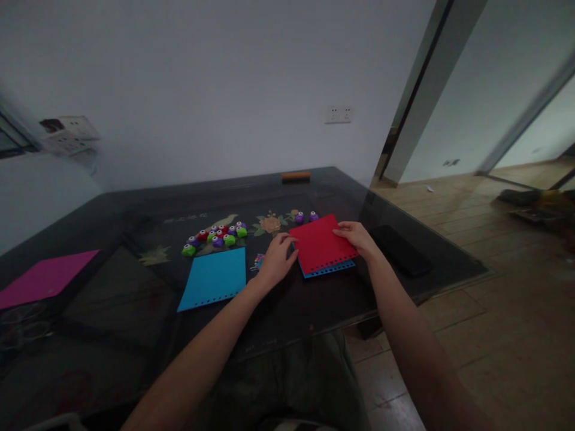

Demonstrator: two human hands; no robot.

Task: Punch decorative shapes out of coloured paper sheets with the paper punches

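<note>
A red sheet (pixel 321 242) with a row of punched holes along its near edge lies over a blue sheet (pixel 330 270), whose holed edge shows below it. My right hand (pixel 356 237) grips the red sheet at its right side, thumb on top. At the left edge, my left hand (pixel 279 256) has its fingers curled and pinched on the red sheet's border. Beside my left hand lies a small bunch of thin colourful items (pixel 257 261), partly hidden by it. Another blue holed sheet (pixel 215 276) rests flat to the left.
Several eyed purple, green and red pieces (pixel 218 234) cluster behind the left blue sheet; two purple ones (pixel 306 217) sit behind the red sheet. A magenta sheet (pixel 47 277) lies far left, a brown bar (pixel 296 176) near the wall, a black flat object (pixel 401 250) at right.
</note>
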